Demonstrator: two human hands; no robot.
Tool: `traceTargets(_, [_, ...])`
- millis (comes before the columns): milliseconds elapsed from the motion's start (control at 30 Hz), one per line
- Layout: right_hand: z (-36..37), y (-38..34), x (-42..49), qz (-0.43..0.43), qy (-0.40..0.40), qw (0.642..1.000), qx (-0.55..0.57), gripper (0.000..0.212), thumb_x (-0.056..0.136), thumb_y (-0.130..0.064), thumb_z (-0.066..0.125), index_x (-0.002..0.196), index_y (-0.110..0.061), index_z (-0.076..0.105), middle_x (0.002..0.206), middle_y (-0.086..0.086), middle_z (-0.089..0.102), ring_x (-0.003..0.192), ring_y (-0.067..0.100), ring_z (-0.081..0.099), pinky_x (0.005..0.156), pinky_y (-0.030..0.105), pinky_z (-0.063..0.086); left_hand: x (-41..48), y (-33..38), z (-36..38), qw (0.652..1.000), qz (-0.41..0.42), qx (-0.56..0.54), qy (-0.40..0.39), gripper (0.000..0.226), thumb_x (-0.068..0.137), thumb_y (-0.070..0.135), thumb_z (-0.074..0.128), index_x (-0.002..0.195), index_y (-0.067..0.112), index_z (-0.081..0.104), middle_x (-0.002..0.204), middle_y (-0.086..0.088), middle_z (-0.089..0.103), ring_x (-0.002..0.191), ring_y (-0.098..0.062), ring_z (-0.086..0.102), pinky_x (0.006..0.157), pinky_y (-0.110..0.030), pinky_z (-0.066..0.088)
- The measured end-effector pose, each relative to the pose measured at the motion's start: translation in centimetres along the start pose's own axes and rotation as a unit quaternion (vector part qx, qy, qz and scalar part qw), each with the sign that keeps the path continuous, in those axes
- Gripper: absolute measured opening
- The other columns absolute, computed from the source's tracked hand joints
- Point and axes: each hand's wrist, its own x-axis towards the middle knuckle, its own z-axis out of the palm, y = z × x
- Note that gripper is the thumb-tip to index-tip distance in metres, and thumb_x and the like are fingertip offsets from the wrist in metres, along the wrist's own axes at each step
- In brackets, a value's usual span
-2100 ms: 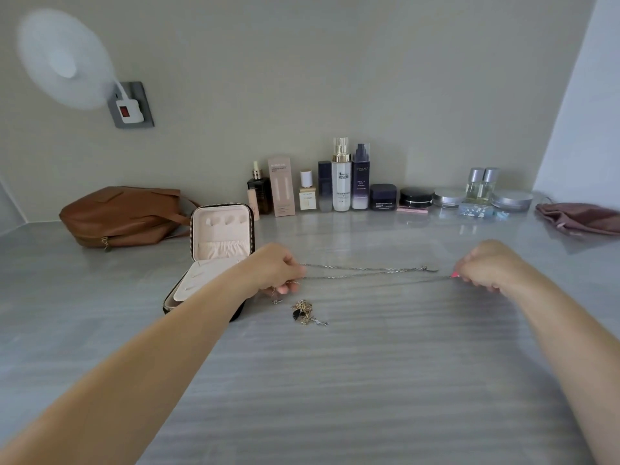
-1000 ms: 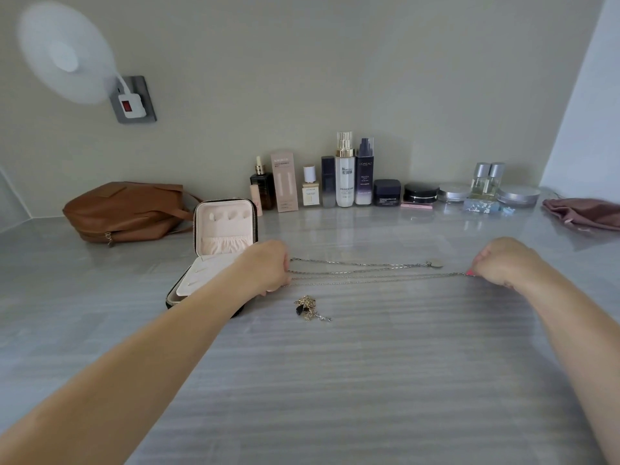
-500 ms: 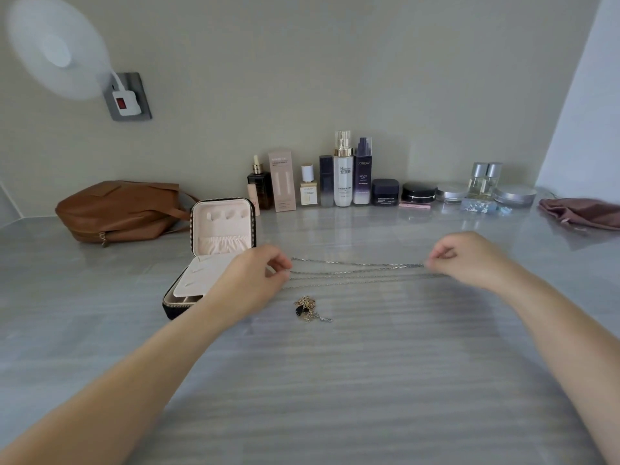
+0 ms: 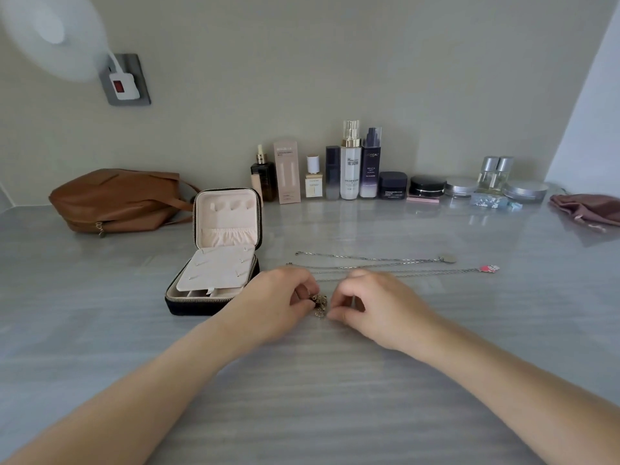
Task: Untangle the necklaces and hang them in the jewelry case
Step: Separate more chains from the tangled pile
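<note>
Gold links sit bunched in a small knot: the gold necklace [image 4: 320,303] lies on the tabletop [image 4: 302,397] between the two hands. The left hand [image 4: 278,300] has its grip closed on the knot's left side, fingers curled over it. The right hand [image 4: 375,307] pinches the lower right edge between thumb and forefinger.

The step looks like loosening this knot. It likely goes best with the left hand as a steady anchor while the right teases single loops outward. Hauling on an end would probably cinch the knot tighter.

The disc-pendant chain [image 4: 369,259] and pink-pendant chain [image 4: 419,272] lie straightened just beyond the knuckles, so the work should stay low and clear of them. The open jewelry case [image 4: 201,305] stands to the left, with nothing hung in its lid yet.
</note>
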Motion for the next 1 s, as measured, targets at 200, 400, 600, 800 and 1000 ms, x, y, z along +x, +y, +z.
traceTargets(200, [-0.4, 0.5, 0.0, 0.007, 0.025, 1.0, 0.01, 0.015, 0.091, -0.028, 0.05, 0.091, -0.016, 0.06, 0.084, -0.011, 0.051, 0.08, 0.009, 0.046, 0.067, 0.021, 0.031, -0.1, -0.3, -0.2, 1.0, 0.002, -0.005, 0.011, 0.013, 0.083, 0.013, 0.057, 0.092, 0.018, 0.064, 0.069, 0.019, 0.05, 0.062, 0.002, 0.049, 0.057, -0.001, 0.036])
traceTargets(400, [-0.9, 0.8, -0.1, 0.023, 0.017, 0.998, 0.048, 0.011, 0.088, -0.027, 0.056, 0.077, -0.028, 0.054, 0.066, -0.016, 0.053, 0.064, -0.002, 0.048, 0.057, 0.01, 0.034, -0.5, 0.2, 0.2, 0.999, 0.028, -0.023, -0.007, 0.011, 0.08, 0.031, 0.064, 0.086, 0.027, 0.056, 0.086, 0.013, 0.052, 0.066, 0.001, 0.051, 0.06, -0.003, 0.037])
traceTargets(600, [-1.3, 0.8, -0.5, 0.016, -0.028, 0.998, 0.061, 0.01, 0.077, -0.03, 0.069, 0.07, -0.029, 0.062, 0.055, -0.012, 0.054, 0.058, -0.008, 0.051, 0.054, 0.009, 0.038, -0.7, 0.1, -0.1, 0.999, 0.021, -0.022, -0.009, 0.01, 0.079, 0.016, 0.06, 0.079, 0.025, 0.056, 0.072, 0.015, 0.05, 0.061, 0.003, 0.049, 0.058, -0.004, 0.037])
traceTargets(800, [-1.1, 0.8, -0.5, 0.005, -0.036, 0.999, 0.031, 0.011, 0.076, -0.035, 0.068, 0.069, -0.031, 0.061, 0.065, -0.013, 0.058, 0.064, -0.01, 0.05, 0.054, 0.012, 0.037, -0.9, 0.1, -0.5, 0.997, -0.003, -0.061, -0.05, 0.016, 0.075, 0.015, 0.059, 0.083, 0.027, 0.052, 0.08, 0.013, 0.056, 0.067, 0.0, 0.052, 0.061, -0.008, 0.04])
traceTargets(1000, [0.1, 0.6, 0.3, -0.015, 0.024, 0.999, 0.023, 0.015, 0.084, -0.029, 0.059, 0.097, -0.031, 0.067, 0.08, -0.015, 0.05, 0.07, -0.001, 0.048, 0.068, 0.022, 0.039, -1.3, 0.1, -1.1, 0.995, -0.013, -0.062, -0.077, 0.026, 0.072, 0.01, 0.059, 0.085, 0.029, 0.049, 0.08, 0.015, 0.054, 0.066, 0.0, 0.052, 0.058, -0.005, 0.039])
